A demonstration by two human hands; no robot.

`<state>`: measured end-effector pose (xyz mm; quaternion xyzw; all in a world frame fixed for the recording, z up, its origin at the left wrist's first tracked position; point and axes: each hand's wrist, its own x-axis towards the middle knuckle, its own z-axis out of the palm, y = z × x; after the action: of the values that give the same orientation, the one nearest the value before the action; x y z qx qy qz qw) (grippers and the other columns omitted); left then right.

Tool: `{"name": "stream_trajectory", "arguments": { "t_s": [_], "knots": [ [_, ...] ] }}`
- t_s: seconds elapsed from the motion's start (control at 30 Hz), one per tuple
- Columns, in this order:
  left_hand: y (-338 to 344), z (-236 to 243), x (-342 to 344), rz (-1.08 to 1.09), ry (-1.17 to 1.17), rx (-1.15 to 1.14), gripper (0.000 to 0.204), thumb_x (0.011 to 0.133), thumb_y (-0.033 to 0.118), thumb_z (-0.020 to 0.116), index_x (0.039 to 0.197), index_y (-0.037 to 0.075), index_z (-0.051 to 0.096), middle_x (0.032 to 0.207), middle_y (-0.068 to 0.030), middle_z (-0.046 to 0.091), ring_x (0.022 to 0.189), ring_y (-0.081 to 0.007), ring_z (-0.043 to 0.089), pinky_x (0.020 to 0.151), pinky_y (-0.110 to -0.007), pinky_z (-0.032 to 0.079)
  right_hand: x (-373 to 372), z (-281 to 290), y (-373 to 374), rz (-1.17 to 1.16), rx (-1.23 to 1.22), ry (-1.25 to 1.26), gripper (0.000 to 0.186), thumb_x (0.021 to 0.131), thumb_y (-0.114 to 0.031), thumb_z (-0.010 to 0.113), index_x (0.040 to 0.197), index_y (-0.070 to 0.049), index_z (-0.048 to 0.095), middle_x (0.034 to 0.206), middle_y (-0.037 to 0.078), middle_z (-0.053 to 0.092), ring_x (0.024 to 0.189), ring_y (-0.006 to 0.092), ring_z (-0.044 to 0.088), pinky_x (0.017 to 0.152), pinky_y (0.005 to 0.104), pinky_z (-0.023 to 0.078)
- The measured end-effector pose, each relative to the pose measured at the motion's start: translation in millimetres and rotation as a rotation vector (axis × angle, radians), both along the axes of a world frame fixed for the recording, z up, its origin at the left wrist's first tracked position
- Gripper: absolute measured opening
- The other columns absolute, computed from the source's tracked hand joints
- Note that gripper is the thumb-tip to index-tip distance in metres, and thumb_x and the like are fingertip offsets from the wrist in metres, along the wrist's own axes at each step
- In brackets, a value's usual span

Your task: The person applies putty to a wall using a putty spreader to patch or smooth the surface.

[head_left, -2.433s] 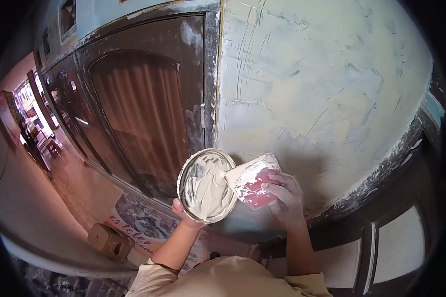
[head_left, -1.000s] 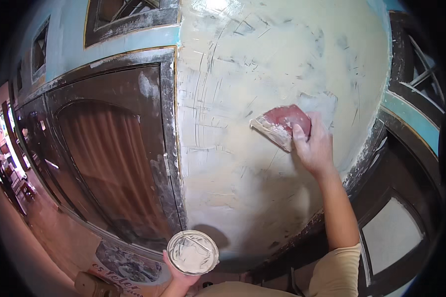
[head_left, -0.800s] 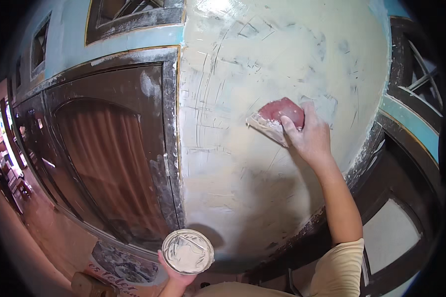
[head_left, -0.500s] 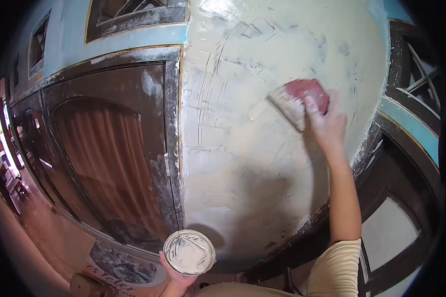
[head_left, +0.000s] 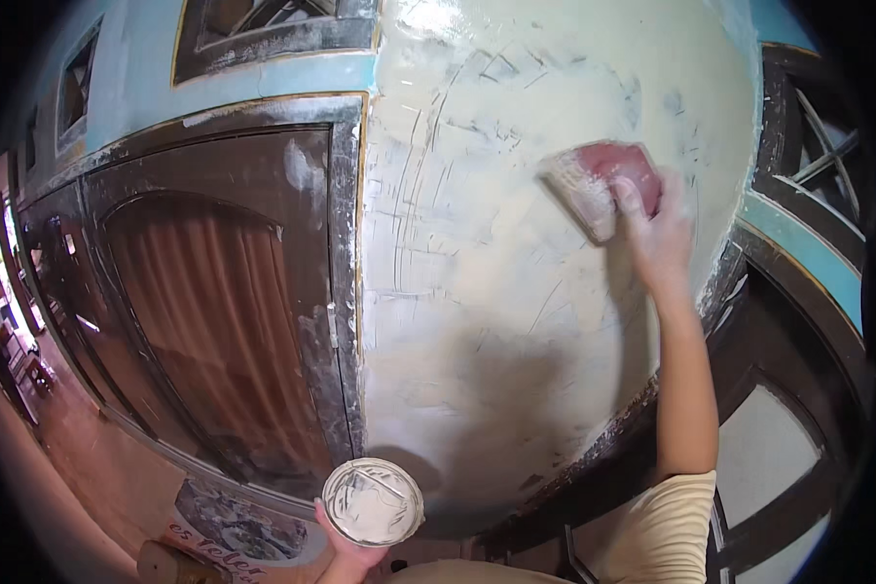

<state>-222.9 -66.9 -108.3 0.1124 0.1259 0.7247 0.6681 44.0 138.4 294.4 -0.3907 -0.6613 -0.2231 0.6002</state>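
My right hand [head_left: 657, 229] is closed round a red putty spreader [head_left: 603, 185], its wide blade side coated in pale putty. The blade edge lies at or very close to the cream-coloured wall [head_left: 496, 263]; I cannot tell if it presses on it. Dark scratches and smears mark the wall, and the shadow of my arm falls over it. Low in front of me, my left hand [head_left: 350, 550] grips a round tub [head_left: 372, 501] from below and the side. Whitish putty fills the tub, its surface scored with lines. Most of my left fingers are hidden under the tub.
Left of the wall stands a dark wooden door frame [head_left: 346, 292] with a brown curtain [head_left: 214, 321] behind its pane. Another dark frame [head_left: 779, 321] borders the right side. A printed banner [head_left: 248, 526] lies on the floor beside a brown wooden piece [head_left: 170, 565].
My right hand has shifted slightly to the right and up with the spreader. The view has moved a little; my left hand still holds the tub in nearly the same place.
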Motion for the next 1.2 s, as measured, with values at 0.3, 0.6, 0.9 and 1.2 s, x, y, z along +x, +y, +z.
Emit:
{"name": "stream_trajectory", "arguments": {
  "t_s": [0.3,0.6,0.9,1.2],
  "knots": [
    [-23,22,-6,0.017,0.042,0.015,0.096,0.074,0.084,0.040,0.145,0.018,0.039,0.149,-0.0122,0.039,0.133,-0.0394,0.038,0.108,-0.063,0.030,-26,28,-14,-0.068,-0.035,-0.154,0.043,0.090,-0.047,0.059,0.101,-0.006,0.052,0.082,0.021,0.065,0.079,0.0430,0.063,0.071,0.0506,0.048],
    [-55,26,-15,0.103,0.046,-0.029,0.095,0.075,0.083,0.039,0.143,0.018,0.041,0.147,-0.0116,0.041,0.132,-0.0383,0.039,0.109,-0.061,0.029,-12,108,-27,-0.392,-0.024,-0.004,0.059,0.090,-0.062,0.048,0.115,-0.010,0.054,0.092,0.022,0.068,0.090,0.0438,0.065,0.076,0.0512,0.050],
    [-80,28,-10,0.148,0.076,-0.009,0.095,0.075,0.084,0.039,0.144,0.018,0.041,0.147,-0.0118,0.041,0.133,-0.0386,0.039,0.110,-0.061,0.029,-55,87,-35,-0.248,-0.106,-0.342,0.051,0.090,-0.057,0.053,0.113,-0.012,0.055,0.089,0.020,0.068,0.086,0.0430,0.064,0.077,0.0503,0.049],
    [-86,27,-11,0.107,0.055,-0.010,0.096,0.075,0.084,0.038,0.144,0.017,0.041,0.147,-0.0123,0.041,0.133,-0.0386,0.039,0.110,-0.061,0.029,-47,104,-43,-0.090,0.105,-0.192,0.049,0.091,-0.057,0.051,0.115,-0.014,0.055,0.092,0.019,0.068,0.089,0.0409,0.065,0.078,0.0493,0.049]
  ]
}}
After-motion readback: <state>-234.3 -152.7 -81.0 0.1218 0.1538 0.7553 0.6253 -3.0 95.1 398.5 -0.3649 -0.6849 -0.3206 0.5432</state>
